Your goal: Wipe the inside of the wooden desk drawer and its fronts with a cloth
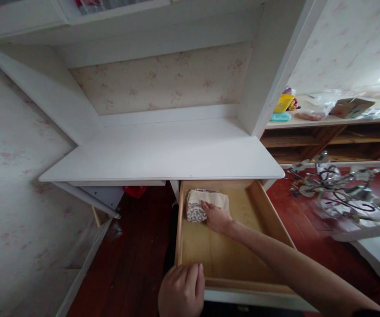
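Note:
A pulled-out wooden drawer [242, 253] extends from under the white desk. A folded cream cloth [196, 212] with a dark scroll pattern lies in its back left corner. My right hand [217, 217] reaches into the drawer and rests on top of the cloth, fingers stretched out. My left hand [181, 290] is closed at the drawer's front left corner, knuckles up; its fingertips are hidden, so what it grips, if anything, does not show.
Above the drawer is a white desktop [163, 149] with a hutch over it. A chandelier [338, 189] lies on the red floor [298, 224] at the right. Behind it, a low shelf [308, 123] carries a yellow container [284, 103], plastic bags and a cardboard box [351, 107].

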Available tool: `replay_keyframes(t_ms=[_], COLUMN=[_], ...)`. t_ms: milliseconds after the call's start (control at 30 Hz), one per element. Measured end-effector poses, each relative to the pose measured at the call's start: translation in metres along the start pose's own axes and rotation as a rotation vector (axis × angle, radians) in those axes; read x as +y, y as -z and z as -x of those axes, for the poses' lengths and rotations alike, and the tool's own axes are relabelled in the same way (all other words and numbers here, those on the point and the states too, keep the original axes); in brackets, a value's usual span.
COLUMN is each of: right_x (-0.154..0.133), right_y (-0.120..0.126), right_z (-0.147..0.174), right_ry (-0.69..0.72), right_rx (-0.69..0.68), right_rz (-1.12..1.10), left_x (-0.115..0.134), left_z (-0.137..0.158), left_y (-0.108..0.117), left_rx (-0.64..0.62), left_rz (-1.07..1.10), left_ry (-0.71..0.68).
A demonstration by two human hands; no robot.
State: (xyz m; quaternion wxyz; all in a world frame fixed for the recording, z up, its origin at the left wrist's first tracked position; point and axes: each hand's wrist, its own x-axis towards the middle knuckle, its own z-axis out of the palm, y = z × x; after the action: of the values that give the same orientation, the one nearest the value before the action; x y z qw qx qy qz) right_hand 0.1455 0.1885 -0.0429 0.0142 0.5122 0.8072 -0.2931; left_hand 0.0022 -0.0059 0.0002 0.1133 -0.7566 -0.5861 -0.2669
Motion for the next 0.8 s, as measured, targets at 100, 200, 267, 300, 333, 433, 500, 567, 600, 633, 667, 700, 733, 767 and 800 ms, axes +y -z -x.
replay_keyframes(t_ms=[100, 200, 267, 300, 333, 433, 500, 567, 600, 633, 667, 700, 733, 767, 800], right_x=[-0.014, -0.035, -0.053, -0.063, -0.073, -0.097, -0.105, -0.105, -0.103, -0.101, -0.098, -0.095, -0.092, -0.089, -0.087], right_y=[0.013, 0.01, -0.002, -0.01, -0.017, -0.032, -0.035, -0.033, -0.032, -0.031, -0.029, -0.027, -0.025, -0.022, -0.019], right_z=[0.01, 0.026, 0.038, 0.044, 0.049, 0.058, 0.058, 0.052, 0.048, 0.041, 0.034, 0.025, 0.015, 0.004, -0.007], right_ry=[-0.169, -0.259, -0.375, -0.433, -0.483, -0.574, -0.614, -0.638, -0.625, -0.597, -0.56, -0.524, -0.488, -0.45, -0.41], right_rx=[-0.076, -0.167, -0.237, -0.28, -0.324, -0.397, -0.399, -0.393, -0.368, -0.326, -0.281, -0.234, -0.194, -0.161, -0.14], right_rz=[-0.365, -0.693, -0.981, -1.111, -1.213, -1.412, -1.468, -1.522, -1.549, -1.553, -1.529, -1.481, -1.422, -1.366, -1.323], left_x=[0.0, 0.0, -0.001, -0.001, -0.002, -0.003, -0.004, -0.004, -0.004, -0.004, -0.004, -0.004, -0.003, -0.003, -0.003], left_z=[-0.001, -0.002, -0.002, -0.002, -0.002, -0.001, 0.0, 0.001, 0.002, 0.002, 0.002, 0.002, 0.002, 0.002, 0.001], left_y=[0.002, 0.003, 0.004, 0.004, 0.005, 0.005, 0.003, 0.002, 0.001, 0.0, 0.0, -0.001, -0.001, -0.001, -0.001], left_rx=[-0.002, 0.023, 0.051, 0.062, 0.071, 0.089, 0.096, 0.101, 0.103, 0.104, 0.108, 0.11, 0.11, 0.108, 0.104], left_rz=[0.001, 0.013, 0.03, 0.042, 0.053, 0.073, 0.072, 0.058, 0.051, 0.045, 0.039, 0.031, 0.022, 0.011, -0.001], left_ry=[0.003, -0.026, -0.05, -0.062, -0.07, -0.087, -0.098, -0.098, -0.093, -0.086, -0.08, -0.076, -0.072, -0.068, -0.064])
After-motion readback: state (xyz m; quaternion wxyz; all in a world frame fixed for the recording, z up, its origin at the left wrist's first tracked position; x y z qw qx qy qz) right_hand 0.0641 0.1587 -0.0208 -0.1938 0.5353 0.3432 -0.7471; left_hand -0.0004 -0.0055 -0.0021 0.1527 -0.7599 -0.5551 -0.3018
